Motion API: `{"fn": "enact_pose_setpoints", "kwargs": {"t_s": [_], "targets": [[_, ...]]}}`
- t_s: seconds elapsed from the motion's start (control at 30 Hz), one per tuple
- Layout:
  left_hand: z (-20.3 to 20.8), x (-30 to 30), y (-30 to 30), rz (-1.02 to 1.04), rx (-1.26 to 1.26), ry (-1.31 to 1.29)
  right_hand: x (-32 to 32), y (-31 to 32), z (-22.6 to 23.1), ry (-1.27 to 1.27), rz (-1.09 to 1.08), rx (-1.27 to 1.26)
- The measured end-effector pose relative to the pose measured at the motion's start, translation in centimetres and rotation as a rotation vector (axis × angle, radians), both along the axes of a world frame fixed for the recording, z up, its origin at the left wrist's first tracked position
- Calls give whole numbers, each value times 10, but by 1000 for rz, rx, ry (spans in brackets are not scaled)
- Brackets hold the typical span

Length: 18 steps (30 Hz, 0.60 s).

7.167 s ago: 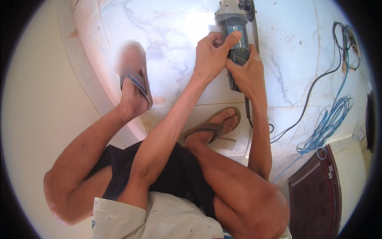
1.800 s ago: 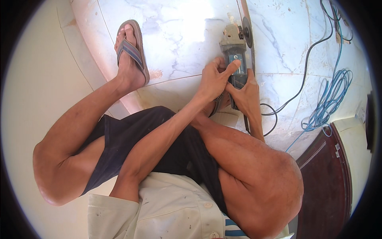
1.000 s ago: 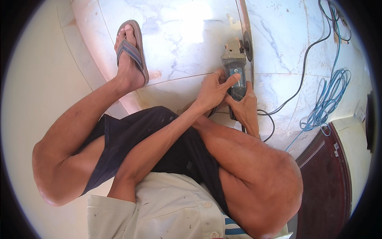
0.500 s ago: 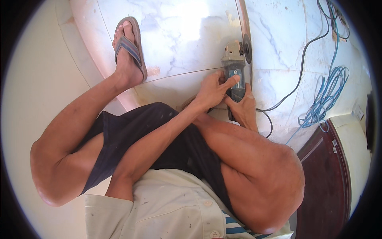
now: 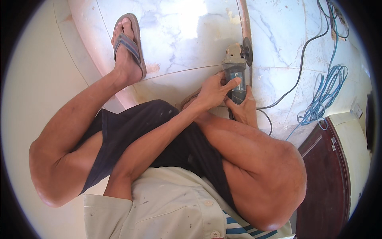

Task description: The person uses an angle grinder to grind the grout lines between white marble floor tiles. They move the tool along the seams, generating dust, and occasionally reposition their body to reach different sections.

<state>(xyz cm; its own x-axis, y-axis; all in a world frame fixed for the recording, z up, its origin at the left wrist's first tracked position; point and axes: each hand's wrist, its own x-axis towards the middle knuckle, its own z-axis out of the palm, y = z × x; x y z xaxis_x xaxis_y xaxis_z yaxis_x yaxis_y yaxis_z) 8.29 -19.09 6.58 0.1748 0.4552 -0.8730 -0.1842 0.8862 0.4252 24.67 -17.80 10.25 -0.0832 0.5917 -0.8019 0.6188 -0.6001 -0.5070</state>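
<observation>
An angle grinder (image 5: 237,75) with a dark body and a pale, worn gear head lies lengthwise between my hands. Its round dark disc (image 5: 248,51) stands on edge over a narrow brown strip (image 5: 245,24) along the marble-patterned tiles. My left hand (image 5: 215,89) is closed on the grinder's left side, the thumb across its label. Around the rear of the body wraps my right hand (image 5: 243,108), its thumb and fingers on either side. Part of the right hand and its forearm are hidden behind my right leg.
A black cable (image 5: 296,85) runs from beside my right hand to the upper right. Coiled blue cable (image 5: 324,97) lies on the tiles (image 5: 274,83) to the right. Farther down stands a dark red panel (image 5: 324,183). My sandalled left foot (image 5: 128,51) rests at the upper left.
The grinder and both hands have shifted very slightly down and to the right in view, along with the disc. Both hands keep their grip.
</observation>
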Motion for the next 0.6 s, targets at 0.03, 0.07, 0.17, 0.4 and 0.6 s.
{"fn": "enact_pose_setpoints", "kwargs": {"t_s": [0.03,0.07,0.17,0.4,0.6], "targets": [[-3,0,-2,-15,15,10,1,0,1,-3,0,-3],[-6,1,-4,-30,30,20,1,-2,1,-7,-4,-14],[1,3,-3,13,53,-18,4,-5,0,-4,3,4],[7,2,-3,15,77,-50,7,-9,0,-23,-14,-66],[2,6,-8,43,104,-30,12,-15,-4,-43,-4,-78]]}}
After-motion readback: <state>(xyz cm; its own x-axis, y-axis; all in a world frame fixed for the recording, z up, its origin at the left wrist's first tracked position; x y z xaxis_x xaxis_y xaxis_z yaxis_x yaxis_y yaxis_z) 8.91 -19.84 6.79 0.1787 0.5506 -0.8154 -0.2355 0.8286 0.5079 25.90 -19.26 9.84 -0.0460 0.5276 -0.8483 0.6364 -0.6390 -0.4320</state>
